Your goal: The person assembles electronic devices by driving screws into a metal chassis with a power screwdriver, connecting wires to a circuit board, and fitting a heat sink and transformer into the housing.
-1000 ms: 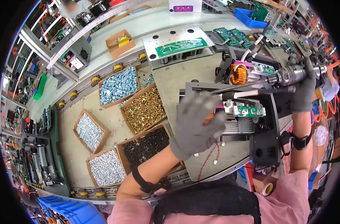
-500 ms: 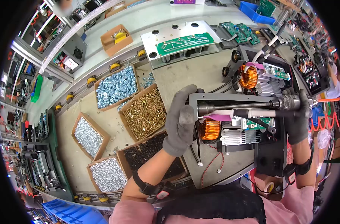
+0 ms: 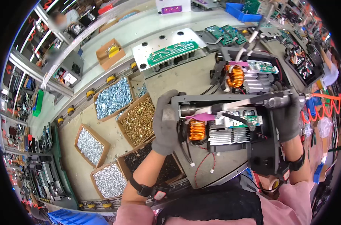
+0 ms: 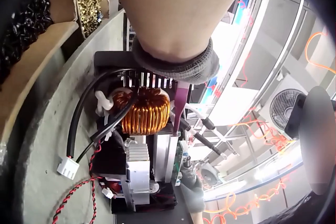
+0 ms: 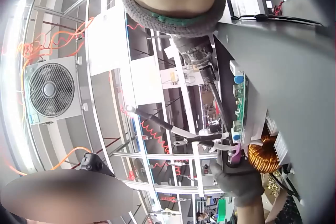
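A dark metal housing (image 3: 215, 98) holds a copper coil (image 3: 197, 130), a silver heatsink (image 3: 229, 136) and a green circuit board (image 3: 245, 120). My gloved left hand (image 3: 165, 123) grips its left end wall; the coil (image 4: 142, 111) shows below that wrist in the left wrist view. At the housing's right end, my gloved right hand (image 3: 288, 118) is curled round a power driver (image 3: 277, 100). The driver's long shaft lies inside the far wall, partly behind thick black-and-white cables (image 3: 230, 107). The right wrist view shows the driver (image 5: 194, 53) and my left hand (image 5: 239, 182) beyond.
Cardboard trays of blue-silver screws (image 3: 113, 98), brass screws (image 3: 137, 122), black screws (image 3: 151, 161) and silver screws (image 3: 109, 180) lie to the left. A second housing with a coil (image 3: 235, 76) sits behind. A white plate (image 3: 140, 52) carries a board. Red-black wires (image 3: 205, 161) hang in front.
My left hand has left the coil area and taken hold of the housing's left end. The driver's shaft has come down along the far wall, and my right hand has moved lower.
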The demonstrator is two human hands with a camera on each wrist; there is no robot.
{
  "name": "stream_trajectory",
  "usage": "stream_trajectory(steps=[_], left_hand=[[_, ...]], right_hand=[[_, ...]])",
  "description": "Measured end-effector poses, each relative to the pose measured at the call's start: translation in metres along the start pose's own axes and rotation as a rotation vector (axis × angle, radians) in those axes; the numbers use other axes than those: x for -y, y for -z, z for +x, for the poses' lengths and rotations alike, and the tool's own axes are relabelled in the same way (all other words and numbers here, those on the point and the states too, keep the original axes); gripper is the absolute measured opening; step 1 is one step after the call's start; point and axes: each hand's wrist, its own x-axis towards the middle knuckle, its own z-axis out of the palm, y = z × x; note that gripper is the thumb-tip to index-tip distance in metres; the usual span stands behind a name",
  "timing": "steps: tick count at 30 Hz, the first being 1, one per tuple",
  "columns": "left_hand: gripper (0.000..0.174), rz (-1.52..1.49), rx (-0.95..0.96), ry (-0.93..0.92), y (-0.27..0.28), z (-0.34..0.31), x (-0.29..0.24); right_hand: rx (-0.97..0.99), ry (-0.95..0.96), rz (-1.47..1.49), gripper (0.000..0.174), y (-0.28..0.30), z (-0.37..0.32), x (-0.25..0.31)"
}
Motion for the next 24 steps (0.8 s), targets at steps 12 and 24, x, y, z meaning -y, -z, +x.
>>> stream_trajectory(steps=[12, 24], left_hand=[[0.05, 0.308, 0.052, 0.091, 0.013, 0.003, -0.022], [0.052, 0.88, 0.513, 0.274, -0.154, 0.212, -0.054]], right_hand=[[0.337, 0.534, -0.007, 0.043, -0.038, -0.034, 0.086], [0.219, 1.403, -0.213, 0.026, -0.043, -0.013, 0.194]])
